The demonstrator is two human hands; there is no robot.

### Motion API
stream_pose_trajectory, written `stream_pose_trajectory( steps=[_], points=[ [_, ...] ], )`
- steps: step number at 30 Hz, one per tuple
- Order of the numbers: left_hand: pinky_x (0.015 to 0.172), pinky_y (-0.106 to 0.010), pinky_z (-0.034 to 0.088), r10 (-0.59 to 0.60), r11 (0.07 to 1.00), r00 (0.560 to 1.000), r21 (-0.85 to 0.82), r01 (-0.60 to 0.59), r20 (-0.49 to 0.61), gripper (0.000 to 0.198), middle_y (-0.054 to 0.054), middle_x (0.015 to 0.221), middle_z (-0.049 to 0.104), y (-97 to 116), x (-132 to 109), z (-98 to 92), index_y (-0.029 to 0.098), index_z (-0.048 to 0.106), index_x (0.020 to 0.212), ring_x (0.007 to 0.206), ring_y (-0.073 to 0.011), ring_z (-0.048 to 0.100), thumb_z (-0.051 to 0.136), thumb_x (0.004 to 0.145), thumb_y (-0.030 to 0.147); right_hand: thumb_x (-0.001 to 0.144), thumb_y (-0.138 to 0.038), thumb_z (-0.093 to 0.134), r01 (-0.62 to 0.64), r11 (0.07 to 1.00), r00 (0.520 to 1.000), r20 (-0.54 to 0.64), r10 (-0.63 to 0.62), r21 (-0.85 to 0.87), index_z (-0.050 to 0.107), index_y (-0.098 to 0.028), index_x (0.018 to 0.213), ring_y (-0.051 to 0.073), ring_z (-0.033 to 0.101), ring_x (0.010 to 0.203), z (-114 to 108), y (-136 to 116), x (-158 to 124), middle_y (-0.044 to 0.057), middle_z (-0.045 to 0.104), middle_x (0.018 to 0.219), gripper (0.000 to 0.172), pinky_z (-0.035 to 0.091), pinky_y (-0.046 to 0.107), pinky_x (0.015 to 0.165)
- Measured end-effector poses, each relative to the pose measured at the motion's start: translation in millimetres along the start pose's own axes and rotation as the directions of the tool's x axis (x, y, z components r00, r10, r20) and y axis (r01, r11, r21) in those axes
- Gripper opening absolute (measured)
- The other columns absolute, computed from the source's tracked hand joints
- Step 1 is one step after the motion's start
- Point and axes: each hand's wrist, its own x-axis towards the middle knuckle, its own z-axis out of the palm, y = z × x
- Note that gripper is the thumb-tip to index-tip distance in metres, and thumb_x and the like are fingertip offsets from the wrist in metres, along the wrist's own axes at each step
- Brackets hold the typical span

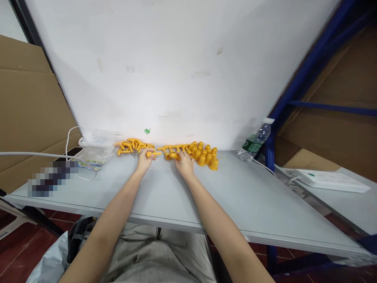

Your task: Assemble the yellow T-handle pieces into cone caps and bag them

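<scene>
My left hand (143, 162) is closed on a small yellow T-shaped handle (156, 153), whose stem points right. A thin metal chain seems to run from it toward the other hand. My right hand (185, 165) is closed round a yellow plastic cup (174, 156) shaped like a thimble; its fingers hide part of it. Left of my hands lies a pile of yellow T-shaped handles (134, 144) with small chains. Behind my right hand, more yellow handles (176, 147) lie in a row. Several yellow cups (208, 158) stand upside down in rows to the right.
A clear plastic bottle (255, 140) leans at the right against a blue rack (269, 153). Plastic bags (100, 151), a phone (74, 152) and white cables lie at the left. A white power strip (331, 181) rests on the right-hand surface. A white panel (182, 78) closes off the back.
</scene>
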Motion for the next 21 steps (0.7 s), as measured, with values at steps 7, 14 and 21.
stream_pose_trajectory(
  steps=[7, 14, 21],
  points=[
    [0.075, -0.034, 0.051, -0.052, 0.997, 0.999, -0.059, 0.052, 0.011, 0.016, -0.003, 0.095, 0.066, 1, -1, 1.7, 0.018, 0.060, 0.087, 0.062, -0.0109, 0.062, 0.063, 0.072, 0.014, 0.087, -0.017, 0.047, 0.002, 1.000, 1.000, 0.012, -0.002, -0.029, 0.059, -0.018, 0.122, 0.027, 0.052, 0.117, -6, -4, -3, 0.013, 0.059, 0.126, 0.037, 0.035, 0.040, 0.092],
    [0.072, -0.032, 0.051, -0.064, 0.997, 0.998, -0.046, 0.065, 0.016, 0.017, -0.002, 0.092, 0.066, 1, -2, 1.6, 0.019, 0.060, 0.088, 0.062, -0.0111, 0.062, 0.063, 0.073, 0.014, 0.090, -0.020, 0.046, -0.073, 0.994, 0.997, 0.022, 0.076, -0.081, 0.060, -0.018, 0.122, 0.027, 0.051, 0.118, -14, -10, -5, 0.014, 0.058, 0.128, 0.034, 0.036, 0.038, 0.090],
    [0.064, -0.026, 0.050, -0.068, 0.997, 0.997, -0.035, 0.070, 0.039, 0.018, -0.001, 0.091, 0.065, 2, -2, 1.1, 0.019, 0.059, 0.090, 0.060, -0.0099, 0.062, 0.063, 0.072, 0.017, 0.091, -0.020, 0.047, -0.065, 0.994, 0.998, -0.001, 0.066, -0.089, 0.059, -0.020, 0.125, 0.026, 0.054, 0.115, -13, -7, -5, 0.013, 0.057, 0.128, 0.036, 0.036, 0.038, 0.092]
  ],
)
